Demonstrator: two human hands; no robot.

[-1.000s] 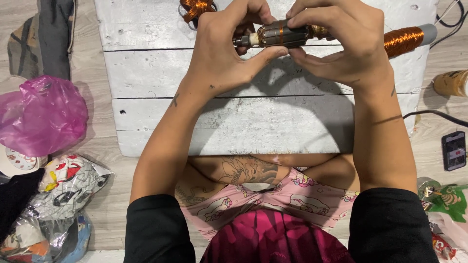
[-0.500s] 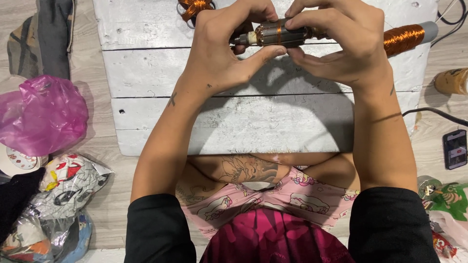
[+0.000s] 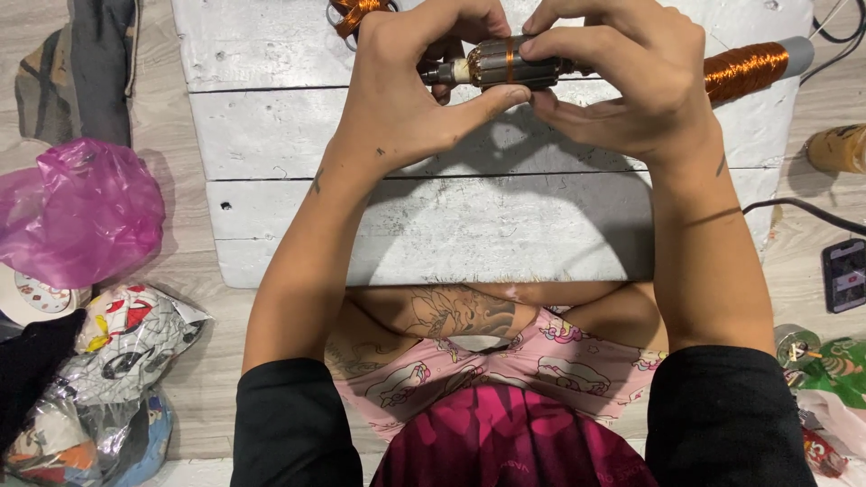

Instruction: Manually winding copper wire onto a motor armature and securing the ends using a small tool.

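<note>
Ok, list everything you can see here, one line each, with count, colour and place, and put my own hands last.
cylindrical metal motor armature with copper band: one, grey and copper, held over the board
white painted wooden plank board: one, on the floor
spool of copper wire: one, orange, on the board's far right
loose copper wire coil: one, top edge
pink plastic bag: one, left
printed foil wrappers: several, lower left
dark phone: one, right edge
black cable: one, right
left hand: gripping the armature
right hand: gripping the armature
</note>
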